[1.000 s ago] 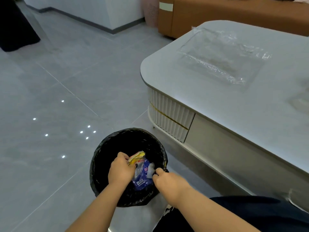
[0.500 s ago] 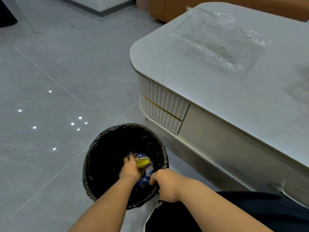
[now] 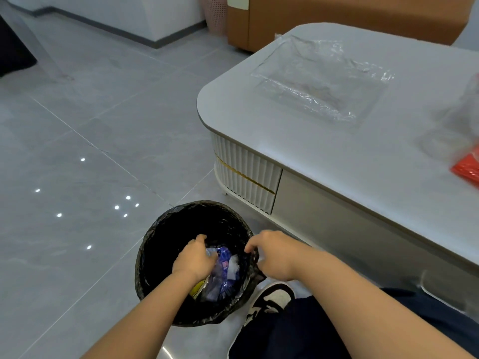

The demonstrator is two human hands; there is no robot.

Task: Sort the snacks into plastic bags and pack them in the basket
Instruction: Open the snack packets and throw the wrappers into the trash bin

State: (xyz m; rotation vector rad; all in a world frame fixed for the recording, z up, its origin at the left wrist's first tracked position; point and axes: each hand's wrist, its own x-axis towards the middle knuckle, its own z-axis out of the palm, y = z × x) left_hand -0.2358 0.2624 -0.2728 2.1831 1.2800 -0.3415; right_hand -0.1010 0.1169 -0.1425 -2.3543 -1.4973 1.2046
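Observation:
A round basket [image 3: 155, 257] lined with a black bag stands on the floor beside the table. Inside it lies a clear plastic bag of snacks [image 3: 225, 272] with blue and yellow packets. My left hand [image 3: 194, 259] reaches into the basket and grips the top of that bag, fingers curled over it. My right hand [image 3: 273, 255] is at the basket's right rim, its fingertips pinching the black liner's edge. An empty clear plastic bag [image 3: 318, 79] lies flat on the table. At the table's right edge a red snack packet [image 3: 467, 168] sits under another clear bag, blurred.
The grey-topped low table [image 3: 324, 156] with a ribbed white end stands to the right of the basket. My shoe [image 3: 272, 297] and dark trouser leg are just right of the basket. An orange sofa [image 3: 337, 16] stands behind the table. Grey tiled floor spreads left.
My left hand has pushed the bag of snacks deeper into the basket. My right hand has left the bag and moved to the liner's rim.

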